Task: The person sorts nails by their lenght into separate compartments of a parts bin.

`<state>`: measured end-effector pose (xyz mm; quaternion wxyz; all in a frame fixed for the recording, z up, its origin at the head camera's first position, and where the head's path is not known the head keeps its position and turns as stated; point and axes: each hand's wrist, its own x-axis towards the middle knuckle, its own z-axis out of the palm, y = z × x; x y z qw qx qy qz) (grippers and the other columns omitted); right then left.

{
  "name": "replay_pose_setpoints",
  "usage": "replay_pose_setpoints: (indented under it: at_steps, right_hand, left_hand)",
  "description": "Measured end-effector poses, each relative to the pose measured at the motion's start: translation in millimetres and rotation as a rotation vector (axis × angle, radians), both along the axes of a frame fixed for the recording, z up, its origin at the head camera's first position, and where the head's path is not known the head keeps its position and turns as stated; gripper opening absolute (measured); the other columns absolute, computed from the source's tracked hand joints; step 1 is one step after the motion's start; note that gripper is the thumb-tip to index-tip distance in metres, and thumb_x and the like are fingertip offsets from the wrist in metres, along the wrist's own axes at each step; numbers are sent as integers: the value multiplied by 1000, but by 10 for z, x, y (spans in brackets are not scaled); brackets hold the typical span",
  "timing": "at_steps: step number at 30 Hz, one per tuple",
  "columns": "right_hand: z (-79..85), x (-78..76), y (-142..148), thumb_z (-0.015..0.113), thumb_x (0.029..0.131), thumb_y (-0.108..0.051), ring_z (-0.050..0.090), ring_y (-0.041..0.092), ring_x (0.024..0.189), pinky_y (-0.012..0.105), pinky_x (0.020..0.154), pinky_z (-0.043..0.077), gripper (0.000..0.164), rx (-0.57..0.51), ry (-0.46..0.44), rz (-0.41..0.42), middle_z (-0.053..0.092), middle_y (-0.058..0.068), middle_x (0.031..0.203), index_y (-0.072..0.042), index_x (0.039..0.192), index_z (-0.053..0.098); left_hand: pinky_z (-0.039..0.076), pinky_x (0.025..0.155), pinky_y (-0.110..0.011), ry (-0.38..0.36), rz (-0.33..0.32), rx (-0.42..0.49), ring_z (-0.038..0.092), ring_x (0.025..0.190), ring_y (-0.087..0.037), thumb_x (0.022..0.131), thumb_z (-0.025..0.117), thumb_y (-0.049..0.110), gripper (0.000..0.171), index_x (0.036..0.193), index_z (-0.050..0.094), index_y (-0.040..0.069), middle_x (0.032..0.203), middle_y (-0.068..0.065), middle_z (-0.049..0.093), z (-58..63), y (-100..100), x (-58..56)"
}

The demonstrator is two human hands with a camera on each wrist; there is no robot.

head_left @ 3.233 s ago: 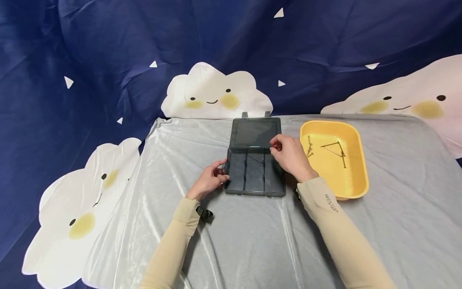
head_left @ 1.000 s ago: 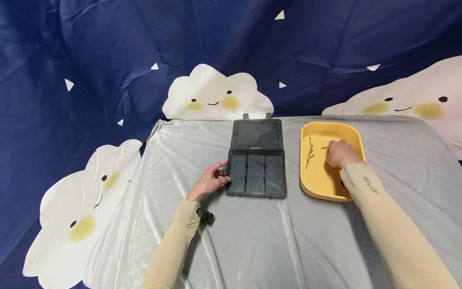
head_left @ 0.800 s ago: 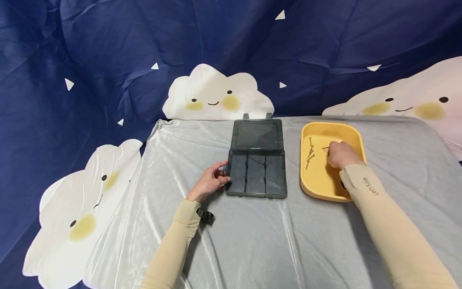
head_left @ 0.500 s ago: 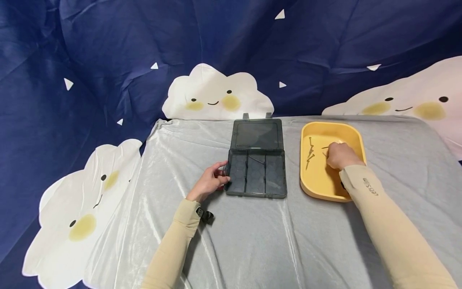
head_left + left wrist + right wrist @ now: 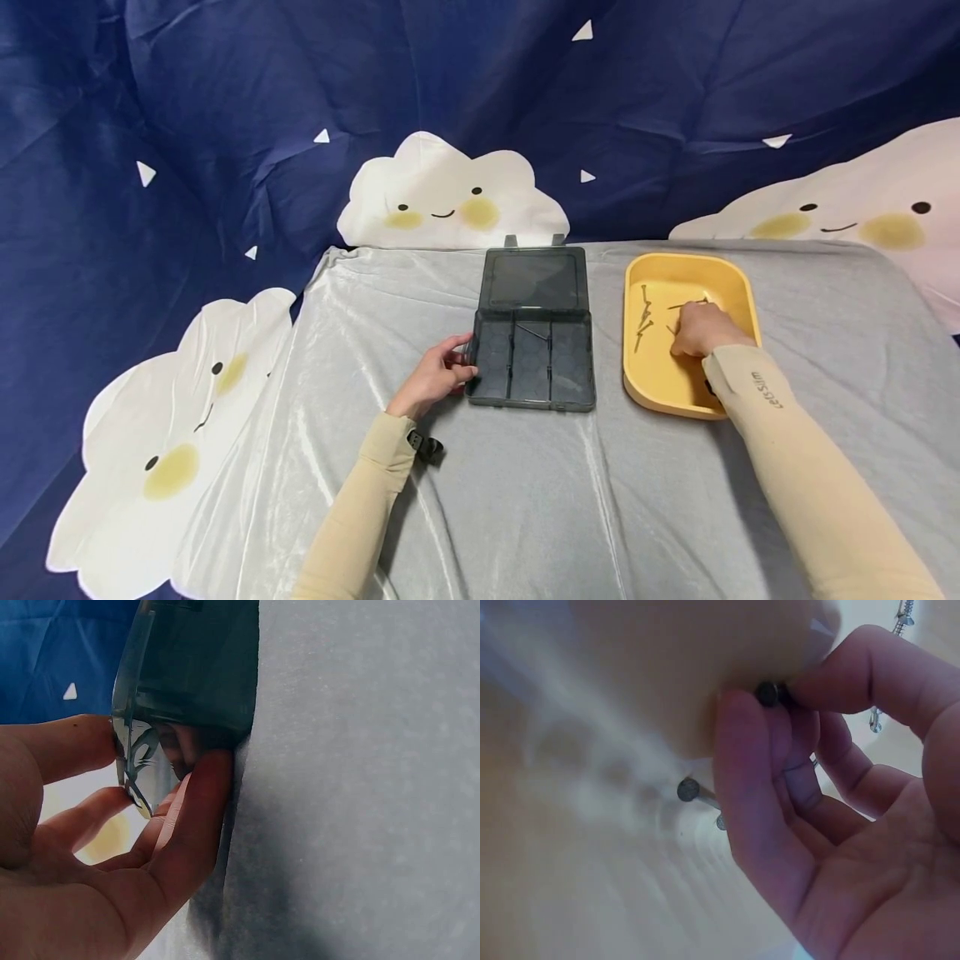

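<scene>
A dark translucent organizer box (image 5: 491, 358) with dividers lies with its lid raised back. One nail (image 5: 532, 332) lies in its middle compartment. My left hand (image 5: 435, 379) holds the box's left side, thumb and fingers at the rim and wall in the left wrist view. Inside the yellow bin (image 5: 634, 383), my right hand (image 5: 703, 327) pinches a nail (image 5: 769, 694) between thumb and fingertips; its dark flat head shows. Another nail (image 5: 688, 789) lies close below those fingertips. Several screws (image 5: 645, 318) lie along the bin's left side. My right hand partly hides the other nails.
A grey velvet cloth (image 5: 517, 500) covers the table. The bin stands to the right of the box, with a strip of cloth between them. Behind hangs a dark blue curtain (image 5: 480, 75) with cloud prints.
My right hand has gone from above the box into the yellow bin on the right. Over the last half second it shifts slightly nearer, uncovering more of a nail. My left hand stays put.
</scene>
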<state>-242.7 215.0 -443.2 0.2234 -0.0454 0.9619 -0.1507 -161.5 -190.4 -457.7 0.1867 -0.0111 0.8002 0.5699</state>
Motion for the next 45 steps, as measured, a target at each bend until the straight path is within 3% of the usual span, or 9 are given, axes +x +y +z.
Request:
replay_pose_setpoints:
  at_steps: [4, 7, 18, 32, 45]
  right_hand:
    - [10, 26, -7, 69, 70, -10, 55, 32, 73, 32, 57, 44, 20, 4, -23, -11, 58, 20, 86, 1, 84, 61]
    - [18, 37, -2, 69, 70, -12, 55, 31, 72, 32, 56, 43, 18, 6, -26, -6, 58, 19, 84, 0, 81, 60]
    - [36, 50, 33, 72, 73, -17, 54, 30, 76, 35, 61, 44, 25, 11, -17, 22, 60, 18, 86, 0, 88, 61]
    - [166, 72, 47, 74, 75, -20, 52, 23, 68, 30, 55, 39, 22, -52, 17, 49, 55, 9, 74, -5, 80, 58]
    - [470, 88, 0, 68, 76, -11, 51, 26, 68, 30, 56, 38, 16, -139, 174, 69, 55, 8, 70, -3, 85, 57]
  left_hand:
    - [45, 65, -29, -1, 4, 3, 49, 75, -13, 88, 64, -1, 68, 149, 36, 9, 101, -14, 55, -138, -24, -48]
    - [45, 64, -27, 8, 15, 3, 49, 75, -12, 88, 65, 0, 67, 149, 38, 11, 100, -12, 55, -169, -22, -45]
    - [49, 63, -25, 6, 41, 6, 53, 76, -12, 87, 65, -1, 65, 147, 43, 15, 96, -7, 55, -163, -9, -34]
    - [49, 63, -26, 5, 34, 9, 53, 76, -12, 87, 65, -1, 66, 147, 42, 15, 93, -6, 54, -156, -21, -37]
    - [48, 63, -24, 6, 26, 7, 53, 76, -12, 87, 66, 0, 67, 147, 41, 14, 95, -7, 56, -181, -28, -44]
